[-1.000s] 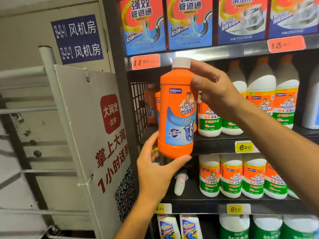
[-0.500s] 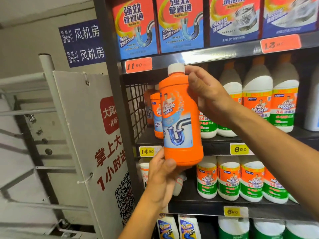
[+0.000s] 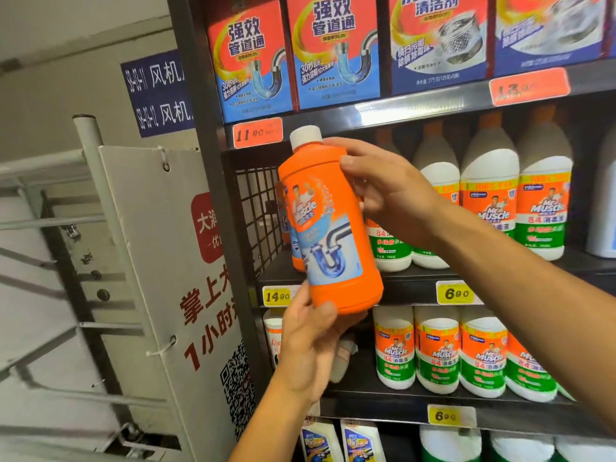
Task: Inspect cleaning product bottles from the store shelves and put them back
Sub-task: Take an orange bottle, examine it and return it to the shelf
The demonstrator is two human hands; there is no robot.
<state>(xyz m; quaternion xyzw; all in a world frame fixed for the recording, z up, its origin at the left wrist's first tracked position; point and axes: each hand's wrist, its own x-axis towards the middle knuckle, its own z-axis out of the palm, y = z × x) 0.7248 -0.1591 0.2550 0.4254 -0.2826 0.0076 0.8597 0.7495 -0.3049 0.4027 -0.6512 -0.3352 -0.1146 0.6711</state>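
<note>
Orange drain-cleaner bottle: held in front of the shelf, white cap up, long axis tilted cap-left.
Right hand: fingers curled round the shoulder, nearer the shelf.
Left hand: cups the base, thumb on the front.
Return gap: behind the bottle, left end of the middle shelf, beside a matching orange bottle.
Neighbours: white disinfectant bottles to the right.

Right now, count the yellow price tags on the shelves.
3: a 14.90 tag left of the orange bottle, a 6.90 tag to its right, another 6.90 tag one shelf lower. The right forearm may hide more.
</note>
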